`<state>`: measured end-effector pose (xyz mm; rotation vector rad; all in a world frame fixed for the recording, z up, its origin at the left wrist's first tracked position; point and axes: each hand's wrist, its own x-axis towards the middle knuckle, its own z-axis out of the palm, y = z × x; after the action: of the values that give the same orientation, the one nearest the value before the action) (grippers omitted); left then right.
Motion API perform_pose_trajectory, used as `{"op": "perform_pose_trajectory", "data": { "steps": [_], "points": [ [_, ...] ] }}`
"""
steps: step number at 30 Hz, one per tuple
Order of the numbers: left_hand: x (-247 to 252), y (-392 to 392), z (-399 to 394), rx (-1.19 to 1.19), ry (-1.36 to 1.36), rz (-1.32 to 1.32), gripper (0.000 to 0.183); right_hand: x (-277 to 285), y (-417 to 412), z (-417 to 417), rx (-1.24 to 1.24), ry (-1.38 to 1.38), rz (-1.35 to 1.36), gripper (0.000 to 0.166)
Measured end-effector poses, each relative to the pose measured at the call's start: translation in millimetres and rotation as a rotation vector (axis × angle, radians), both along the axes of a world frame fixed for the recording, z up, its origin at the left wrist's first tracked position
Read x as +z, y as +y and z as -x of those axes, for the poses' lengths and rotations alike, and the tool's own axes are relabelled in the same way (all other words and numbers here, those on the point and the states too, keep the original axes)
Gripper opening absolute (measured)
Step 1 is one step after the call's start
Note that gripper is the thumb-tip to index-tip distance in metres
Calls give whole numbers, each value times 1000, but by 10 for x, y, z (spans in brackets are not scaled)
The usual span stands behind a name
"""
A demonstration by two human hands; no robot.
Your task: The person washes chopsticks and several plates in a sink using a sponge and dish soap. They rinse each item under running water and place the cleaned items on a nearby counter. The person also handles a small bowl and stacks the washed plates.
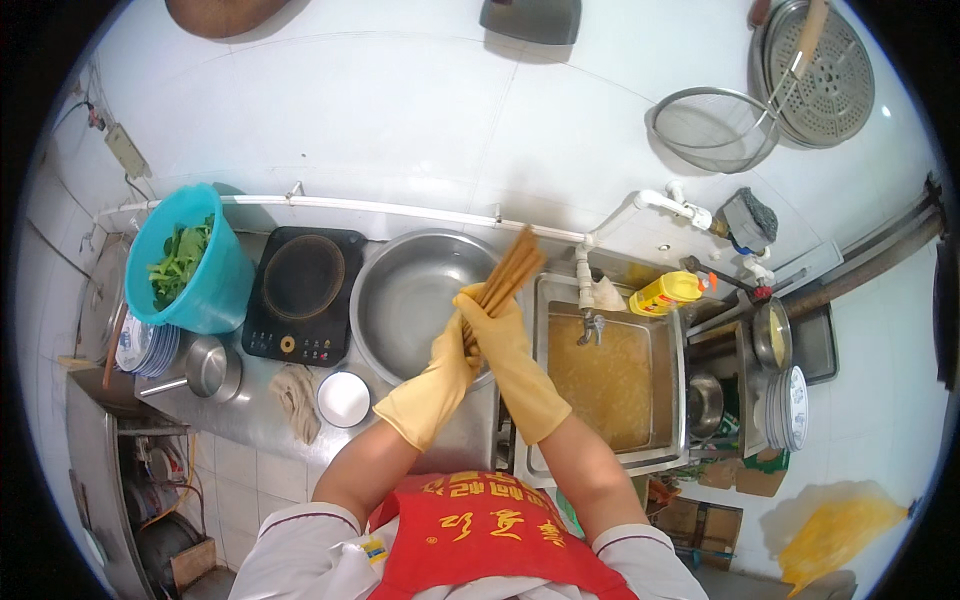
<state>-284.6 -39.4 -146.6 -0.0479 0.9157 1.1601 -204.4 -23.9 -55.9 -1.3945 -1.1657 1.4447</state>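
Note:
A bundle of brown chopsticks is gripped by both hands, tilted up towards the wall. My left hand, in a yellow rubber glove, closes around the lower part of the bundle. Above it, my right hand wraps the chopsticks in a matching glove. Both hands are over the right rim of a wide stainless steel basin, whose inside looks bare. To the right lies a steel sink with cloudy brownish water beneath a tap.
Left of the basin sit an induction cooker, a turquoise bucket of leafy greens, a saucepan, a cloth and a white bowl. A yellow detergent bottle stands behind the sink. Stacked plates are at right.

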Motion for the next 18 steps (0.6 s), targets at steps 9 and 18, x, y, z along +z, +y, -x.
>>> {"op": "perform_pose_trajectory", "data": {
  "steps": [9,18],
  "points": [
    [154,-46,20,2,269,-319,48,-116,132,9,-76,410,-186,15],
    [195,-588,1007,102,1033,-356,54,259,447,-560,-211,91,-143,15]
  ]
}}
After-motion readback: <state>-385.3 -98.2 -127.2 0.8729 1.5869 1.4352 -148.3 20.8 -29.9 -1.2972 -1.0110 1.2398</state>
